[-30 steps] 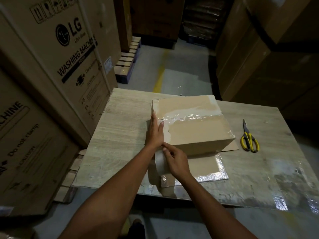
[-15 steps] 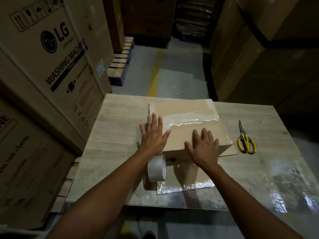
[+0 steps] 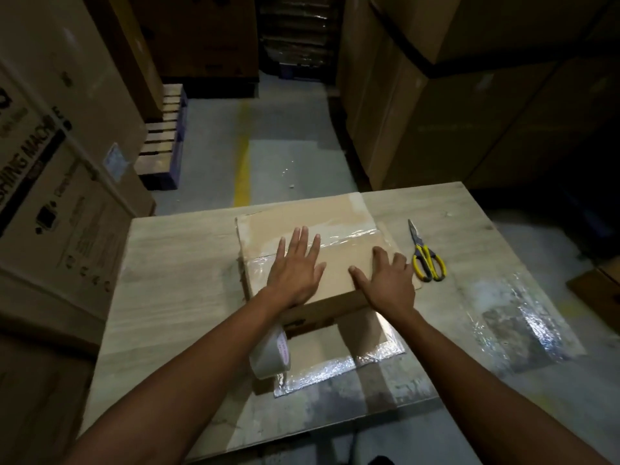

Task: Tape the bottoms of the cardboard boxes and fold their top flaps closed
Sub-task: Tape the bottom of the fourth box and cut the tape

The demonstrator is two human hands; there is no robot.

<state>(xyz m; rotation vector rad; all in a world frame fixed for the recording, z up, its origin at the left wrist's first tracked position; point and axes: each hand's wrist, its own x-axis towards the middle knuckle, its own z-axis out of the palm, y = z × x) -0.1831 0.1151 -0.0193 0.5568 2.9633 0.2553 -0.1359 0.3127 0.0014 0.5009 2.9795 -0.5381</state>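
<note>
So the table (image 3: pixel 174 263) carries everything. The box (image 3: pixel 339 213) sits on it right under both your palms, bottom side up by the look of it, since a shiny strip of tape (image 3: pixel 352 233) runs along the seam from under your left fingers off to the right. What looks like a loose flap (image 3: pixel 335 347) edged in shiny tape sticks out toward you, below your wrists.

Your left hand (image 3: pixel 297 266) lies flat, fingers spread and straight, gripping nothing. I'd guess you're rubbing the tape down and keeping the box from sliding. Your right hand (image 3: pixel 385 280) rests palm-down on the near right corner, fingers a bit bent but not wrapped round anything, probably just steadying it.

The tape roll (image 3: pixel 268 354) stands on edge under your left forearm, handy for another strip. The scissors (image 3: pixel 427 260) lie just right of your right hand, not touching it.
</note>
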